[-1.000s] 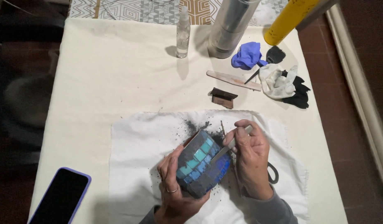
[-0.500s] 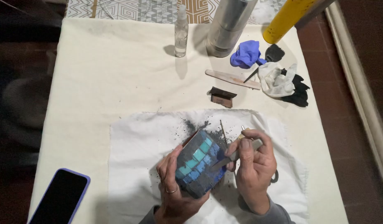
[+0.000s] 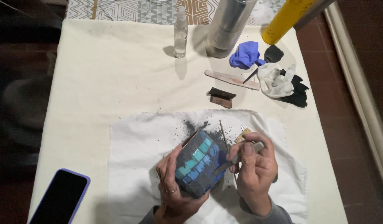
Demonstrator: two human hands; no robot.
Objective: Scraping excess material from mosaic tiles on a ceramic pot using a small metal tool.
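— What colours does the pot (image 3: pixel 198 168) show?
— Dark grey, with rows of turquoise and blue tiles.
— And under it?
— A white cloth (image 3: pixel 137 145) speckled with black dust, on a cream tabletop (image 3: pixel 96 74).
— Toward the far right corner?
— A blue glove (image 3: pixel 245 54), a yellow can (image 3: pixel 287 18), a silver cylinder (image 3: pixel 229 27), and white and black rags (image 3: pixel 282 83).
— Near left corner?
— A black phone (image 3: pixel 60 199), edged in purple.

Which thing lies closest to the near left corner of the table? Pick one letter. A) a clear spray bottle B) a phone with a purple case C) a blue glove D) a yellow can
B: the phone with a purple case lies at the near left corner of the table, while the clear spray bottle stands at the far side.
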